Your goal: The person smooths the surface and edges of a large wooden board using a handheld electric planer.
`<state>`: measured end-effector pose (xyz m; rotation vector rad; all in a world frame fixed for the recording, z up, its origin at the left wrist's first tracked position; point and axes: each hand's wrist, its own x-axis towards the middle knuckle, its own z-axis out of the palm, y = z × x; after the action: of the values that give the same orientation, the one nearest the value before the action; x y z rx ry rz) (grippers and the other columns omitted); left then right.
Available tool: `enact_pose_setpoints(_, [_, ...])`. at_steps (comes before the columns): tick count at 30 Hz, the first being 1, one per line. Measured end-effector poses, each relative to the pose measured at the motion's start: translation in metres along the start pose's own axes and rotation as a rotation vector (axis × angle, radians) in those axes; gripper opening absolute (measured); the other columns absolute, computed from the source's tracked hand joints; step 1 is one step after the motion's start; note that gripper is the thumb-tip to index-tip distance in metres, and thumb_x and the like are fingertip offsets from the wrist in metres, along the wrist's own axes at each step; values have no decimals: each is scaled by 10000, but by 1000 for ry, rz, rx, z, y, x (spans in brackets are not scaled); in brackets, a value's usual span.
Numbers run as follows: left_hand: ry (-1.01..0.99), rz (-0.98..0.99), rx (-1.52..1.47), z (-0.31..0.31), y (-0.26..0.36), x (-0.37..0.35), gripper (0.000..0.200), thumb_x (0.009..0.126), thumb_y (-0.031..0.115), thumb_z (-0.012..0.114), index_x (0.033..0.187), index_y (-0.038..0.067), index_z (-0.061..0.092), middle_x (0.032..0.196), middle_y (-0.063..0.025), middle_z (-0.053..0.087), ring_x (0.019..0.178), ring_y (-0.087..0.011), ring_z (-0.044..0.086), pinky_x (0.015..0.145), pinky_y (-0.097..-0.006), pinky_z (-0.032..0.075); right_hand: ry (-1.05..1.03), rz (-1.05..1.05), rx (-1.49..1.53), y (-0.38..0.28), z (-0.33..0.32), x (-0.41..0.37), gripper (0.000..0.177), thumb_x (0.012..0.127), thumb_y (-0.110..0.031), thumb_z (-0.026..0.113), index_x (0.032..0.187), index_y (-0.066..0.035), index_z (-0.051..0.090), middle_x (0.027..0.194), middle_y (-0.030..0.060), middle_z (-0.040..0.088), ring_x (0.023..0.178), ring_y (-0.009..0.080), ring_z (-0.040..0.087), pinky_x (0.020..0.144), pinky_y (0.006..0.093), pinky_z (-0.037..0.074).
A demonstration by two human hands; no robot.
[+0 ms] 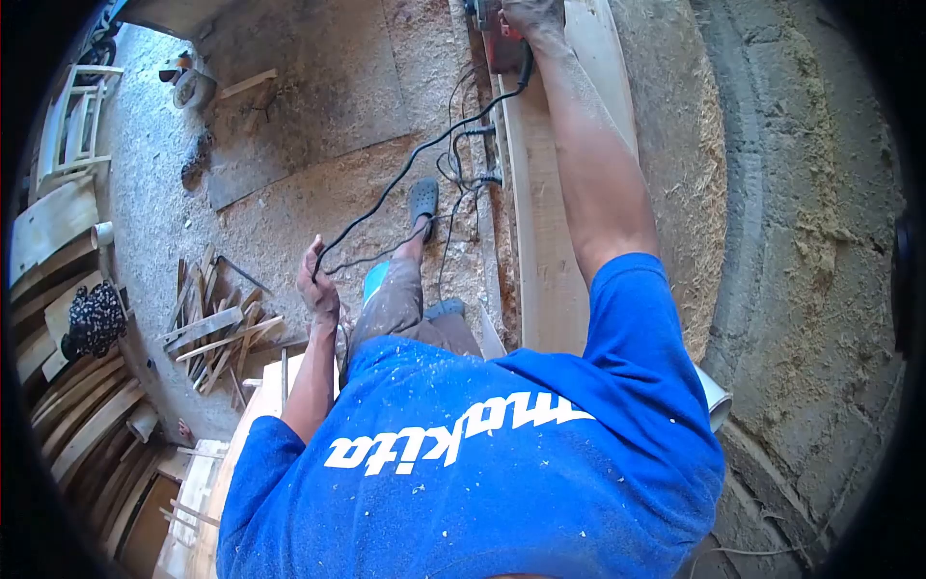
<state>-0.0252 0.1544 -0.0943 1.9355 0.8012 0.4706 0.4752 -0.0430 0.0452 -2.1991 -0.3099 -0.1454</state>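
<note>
At the top edge my right hand (533, 15) grips a red and grey corded power tool (505, 48), which looks like an electric planer. It rests on a long pale board (545, 222), and the frame cuts off its far end. A black power cord (424, 150) runs from the tool down to my left hand (320, 285). The fingers of that hand are curled round the cord, away from the board at my left side. My blue shirt with white lettering fills the lower middle.
Wood shavings (699, 193) lie thick along the board's right side. More cables (461, 179) trail on the floor by my sandalled foot (422, 200). Scrap wood strips (227, 323) are heaped at left. Curved timber pieces (87, 425) stack at far left, near a round machine (193, 89).
</note>
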Motion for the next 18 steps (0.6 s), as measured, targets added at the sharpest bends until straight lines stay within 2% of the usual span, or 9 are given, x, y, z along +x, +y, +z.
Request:
enact_pose_setpoints(2, [-45, 20, 80, -5, -8, -2, 425, 1015, 57, 389, 1335, 26, 666, 1251, -153, 721, 1149, -272, 687, 1021, -365, 514, 27, -50, -17, 6, -10, -27, 366, 921, -289, 670, 1178, -31, 630, 961, 249, 730, 891, 422, 732, 805, 509, 584])
enact_pose_setpoints(5, [-72, 22, 90, -6, -18, -11, 427, 1004, 52, 394, 1326, 27, 673, 1217, -155, 731, 1134, -272, 694, 999, -363, 522, 96, -141, -70, 17, -38, -112, 374, 929, -291, 671, 1199, -39, 611, 971, 254, 726, 896, 438, 724, 808, 515, 581])
enact_pose_setpoints(6, [-71, 62, 45, -4, -24, -17, 426, 1126, 221, 377, 1255, -42, 687, 1193, -185, 726, 1158, -266, 680, 1042, -378, 500, 134, -181, -108, 22, -48, -149, 377, 932, -292, 671, 1206, -41, 605, 975, 255, 725, 897, 443, 721, 809, 517, 580])
enact_pose_setpoints(9, [-102, -46, -77, 8, -21, -38, 422, 1122, 241, 407, 1253, -49, 684, 1188, -177, 729, 1146, -254, 682, 1034, -378, 505, 125, -146, -37, 3, -102, -290, 454, 942, -244, 681, 1318, -33, 539, 1044, 269, 700, 955, 470, 697, 844, 543, 563])
enact_pose_setpoints(11, [-123, -26, -150, 17, -27, -56, 430, 1121, 285, 441, 1258, -43, 683, 1163, -168, 737, 1125, -241, 687, 1018, -376, 516, 50, 114, 9, -1, -136, -394, 517, 953, -213, 687, 1397, -11, 518, 1160, 276, 688, 1053, 447, 696, 860, 504, 574])
enact_pose_setpoints(14, [-291, -24, -63, 31, -15, -79, 381, 1115, 298, 476, 1281, 33, 695, 1135, -145, 751, 1069, -238, 698, 953, -370, 531, 17, 278, -134, -10, -185, -541, 481, 967, -255, 698, 1344, -1, 542, 1161, 270, 690, 1058, 429, 702, 864, 494, 557])
enact_pose_setpoints(15, [-294, -20, -67, 38, -15, -88, 381, 1115, 298, 476, 1281, 33, 695, 1135, -145, 751, 1069, -238, 698, 953, -370, 531, 7, 428, -59, -22, -199, -582, 456, 962, -257, 706, 1315, -10, 557, 1116, 242, 702, 1012, 413, 713, 839, 481, 563])
enact_pose_setpoints(16, [-333, 16, -91, 46, -19, -95, 367, 1113, 288, 485, 1277, 37, 696, 1141, -151, 751, 1067, -248, 702, 942, -371, 533, 63, 305, -166, -19, -208, -621, 451, 957, -251, 709, 1317, -23, 561, 1020, 209, 721, 915, 397, 733, 794, 467, 576])
enact_pose_setpoints(18, [-427, 83, -3, 51, -4, -110, 350, 1110, 261, 497, 1254, 10, 693, 1147, -190, 750, 1076, -278, 716, 942, -373, 536, 13, 455, -81, -20, -227, -679, 432, 949, -218, 715, 1306, -27, 562, 958, 189, 720, 851, 373, 737, 740, 446, 578])
